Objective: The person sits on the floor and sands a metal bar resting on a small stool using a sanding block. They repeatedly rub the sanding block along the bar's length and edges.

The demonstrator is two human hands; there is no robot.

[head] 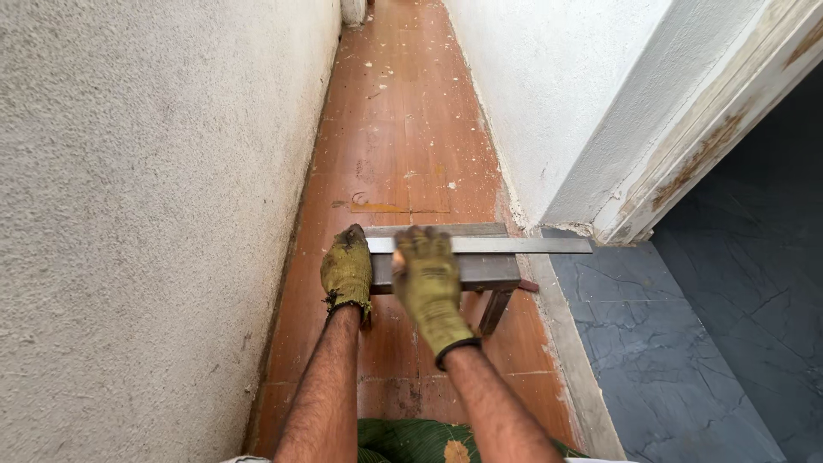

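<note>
Metal straightedge [514, 245] flat across a small metal stool [480, 273], head view.
Left hand [346, 269] fingers curled together over the stool's left end; right hand [429, 279] fingers pressed together on the straightedge's left end.

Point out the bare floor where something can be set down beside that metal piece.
Free: the brown floor ahead of the metal frame, between both walls, and the grey tiles to its right. Crowded: the frame, where the left hand and right hand rest by the flat bar.
</note>
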